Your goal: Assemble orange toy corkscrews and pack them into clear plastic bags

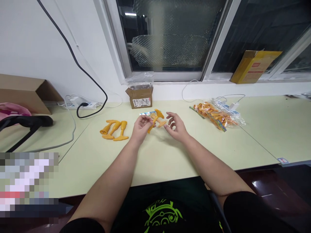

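Between the thumb and fingers of my left hand (143, 126) is a yellow plastic T-handled tool (159, 114), its ribbed shaft tilted up to the right. A second, paler yellow T-shaped piece (161, 123) shows just beside it, seemingly behind clear plastic. My right hand (176, 127) is close by on the right, fingers curved and apart; whether its thumb touches the pale piece I cannot tell. To the left of my left hand, several more yellow T-handled tools (121, 131) lie on the table. A printed strip (148, 113) shows behind my left fingers.
Clear bags of yellow tools (211, 113) lie at the right beside a power strip (229, 108). A small open carton (141, 97) stands against the wall. Farther left are a black cable (89, 76), a large cardboard box (21, 92) and a black frame (29, 121). The table (160, 165) has a seam on each side.
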Demonstrator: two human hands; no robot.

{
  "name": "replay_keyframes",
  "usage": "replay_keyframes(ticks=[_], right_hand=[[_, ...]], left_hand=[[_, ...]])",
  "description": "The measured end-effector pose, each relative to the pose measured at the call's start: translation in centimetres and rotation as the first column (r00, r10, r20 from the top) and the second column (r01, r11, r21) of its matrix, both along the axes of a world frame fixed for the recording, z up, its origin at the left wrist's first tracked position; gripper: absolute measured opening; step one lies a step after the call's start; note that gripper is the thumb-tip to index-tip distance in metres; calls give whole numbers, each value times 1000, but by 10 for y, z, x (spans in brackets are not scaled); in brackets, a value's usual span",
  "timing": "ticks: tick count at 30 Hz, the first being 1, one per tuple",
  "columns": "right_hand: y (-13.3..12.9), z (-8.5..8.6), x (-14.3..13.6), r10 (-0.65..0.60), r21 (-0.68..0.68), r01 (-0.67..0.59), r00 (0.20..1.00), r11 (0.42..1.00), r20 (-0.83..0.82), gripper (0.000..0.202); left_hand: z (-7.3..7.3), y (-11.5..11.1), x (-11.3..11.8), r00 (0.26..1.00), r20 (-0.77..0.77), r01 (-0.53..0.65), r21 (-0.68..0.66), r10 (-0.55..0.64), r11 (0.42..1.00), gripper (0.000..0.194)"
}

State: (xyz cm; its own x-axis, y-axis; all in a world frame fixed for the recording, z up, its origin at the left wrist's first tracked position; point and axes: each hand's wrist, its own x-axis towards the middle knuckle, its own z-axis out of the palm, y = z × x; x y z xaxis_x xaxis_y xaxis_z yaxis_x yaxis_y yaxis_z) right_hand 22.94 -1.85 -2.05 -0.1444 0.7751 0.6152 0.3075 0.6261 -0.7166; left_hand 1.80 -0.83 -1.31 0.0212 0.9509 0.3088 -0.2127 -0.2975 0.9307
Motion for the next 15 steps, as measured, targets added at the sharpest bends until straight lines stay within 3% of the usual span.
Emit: replay_keyframes(ticks=[2,5,8,10,12,15], right_hand=[[2,-1,-4,-4,46,7,998,999,-66,59],[5,-4,-6,52,-47,-62,981,997,-188,37],[10,-3,0,104,-218,-209,905,953,-412,34],[14,0,9,56,-284,-261,819,923,-571,37],[19,4,21,-13,-327,-297,723,897,-691,36],[23,10,40,-12,-359,-426,630,831,-777,36]], left_hand=[[-3,-4,10,987,59,150,-37,-147,988,38],[-8,-5,21,968,108,233,-73,-224,970,41],[-13,-3,23,992,64,114,-35,-112,993,34],[-15,-3,23,991,-124,-48,80,58,996,27],[-18,-3,22,884,-404,-140,247,234,959,22],[-21,-7,24,631,-698,-112,351,339,930,37]])
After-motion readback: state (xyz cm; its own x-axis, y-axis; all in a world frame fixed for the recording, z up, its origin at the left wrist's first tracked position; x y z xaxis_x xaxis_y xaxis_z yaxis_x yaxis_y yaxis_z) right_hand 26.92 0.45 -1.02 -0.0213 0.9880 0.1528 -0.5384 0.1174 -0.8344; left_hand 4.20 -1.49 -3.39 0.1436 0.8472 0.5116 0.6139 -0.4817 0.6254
